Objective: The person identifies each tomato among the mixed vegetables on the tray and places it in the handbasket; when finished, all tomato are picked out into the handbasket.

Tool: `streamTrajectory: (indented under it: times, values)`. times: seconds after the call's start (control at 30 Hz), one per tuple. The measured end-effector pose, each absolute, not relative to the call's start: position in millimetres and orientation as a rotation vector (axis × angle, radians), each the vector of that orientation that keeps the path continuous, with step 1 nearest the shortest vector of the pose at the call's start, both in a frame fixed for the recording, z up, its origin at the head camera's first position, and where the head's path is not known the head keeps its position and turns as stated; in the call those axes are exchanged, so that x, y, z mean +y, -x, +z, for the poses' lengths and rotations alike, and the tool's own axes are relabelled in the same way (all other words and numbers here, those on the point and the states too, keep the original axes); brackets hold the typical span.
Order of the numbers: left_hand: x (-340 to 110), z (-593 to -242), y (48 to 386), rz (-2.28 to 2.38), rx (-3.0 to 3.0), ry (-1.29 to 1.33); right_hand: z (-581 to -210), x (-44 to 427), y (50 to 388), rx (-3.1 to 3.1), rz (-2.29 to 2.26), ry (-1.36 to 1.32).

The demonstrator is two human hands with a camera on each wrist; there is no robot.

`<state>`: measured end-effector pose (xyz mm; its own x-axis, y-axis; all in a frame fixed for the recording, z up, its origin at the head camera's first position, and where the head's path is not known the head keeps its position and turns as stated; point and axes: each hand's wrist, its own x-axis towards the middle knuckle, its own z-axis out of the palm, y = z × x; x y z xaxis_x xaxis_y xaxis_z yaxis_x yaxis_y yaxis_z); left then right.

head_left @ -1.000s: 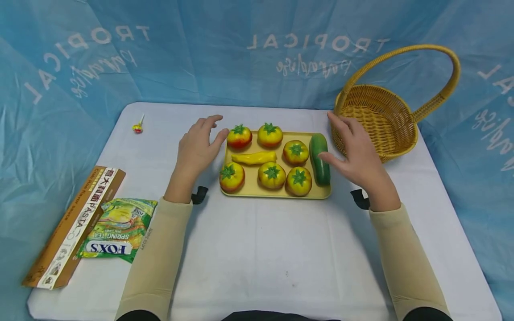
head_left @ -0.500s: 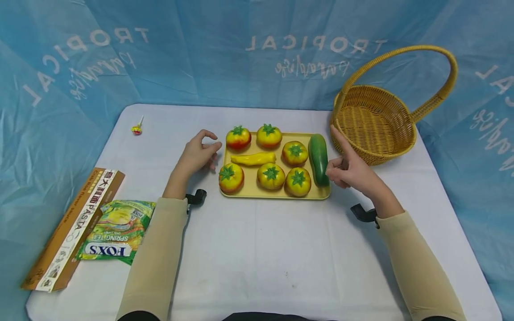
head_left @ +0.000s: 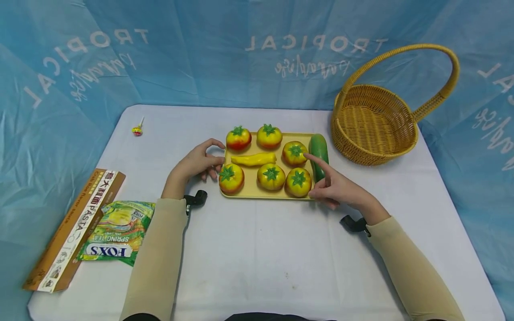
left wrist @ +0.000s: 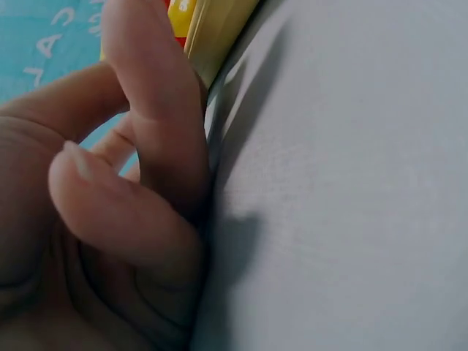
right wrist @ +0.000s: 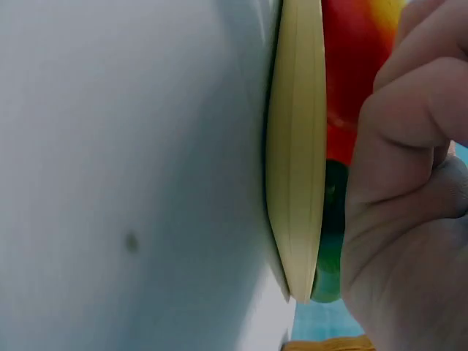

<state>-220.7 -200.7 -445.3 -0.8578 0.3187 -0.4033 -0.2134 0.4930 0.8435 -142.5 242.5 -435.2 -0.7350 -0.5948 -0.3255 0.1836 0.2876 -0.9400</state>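
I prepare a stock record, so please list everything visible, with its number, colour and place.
table: 1, white, centre
tray: 1, pale yellow, mid-table
tomatoes: 6, yellow-red, on tray
pepper: 1, yellow, on tray
cucumber: 1, green, tray's right end
basket: 1, golden brown, back right
lollipop: 1, yellow-red, back left
box: 1, brown-white, left
bag: 1, green-yellow, beside box
backdrop: 1, blue, behind table
wrist cameras: 2, black, flanking tray's front
unclear shapes: several, black, bottom edge
sleeves: 2, beige, front left, front right
left hand: 1, bare, tray's left end
right hand: 1, bare, tray's right end
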Motion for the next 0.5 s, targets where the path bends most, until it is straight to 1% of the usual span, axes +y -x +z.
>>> streamTrajectory:
  times: [0.5]
  values:
    - [-200.4,-445.3,227.0,1.226,2.153,-0.085,-442.5,237.0,143.4,1.908,-1.455,0.311]
